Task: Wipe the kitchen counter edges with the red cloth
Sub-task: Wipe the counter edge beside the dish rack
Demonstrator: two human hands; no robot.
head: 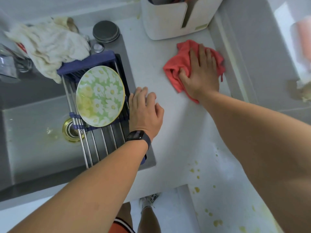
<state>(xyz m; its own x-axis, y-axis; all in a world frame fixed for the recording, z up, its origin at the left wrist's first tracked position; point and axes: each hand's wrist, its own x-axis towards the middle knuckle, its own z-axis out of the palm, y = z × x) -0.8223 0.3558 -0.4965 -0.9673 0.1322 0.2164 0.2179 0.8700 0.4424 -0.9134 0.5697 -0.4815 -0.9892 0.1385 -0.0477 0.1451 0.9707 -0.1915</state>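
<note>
The red cloth (180, 63) lies bunched on the white counter (168, 125), close to its right edge by the wall ledge. My right hand (200, 74) presses flat on the cloth with straight, spread fingers. My left hand (145, 111), with a dark watch on the wrist, rests on the counter at the sink's right rim, its fingers loosely bent and holding nothing. Yellow-green drips spot the counter at the lower right.
A grey sink (33, 132) lies to the left, spanned by a blue-and-steel rack (101, 140) holding a green flowered plate (100, 95). A cream towel (48, 46) lies behind the sink. A white container (175, 19) stands behind the cloth. My legs show below the counter front.
</note>
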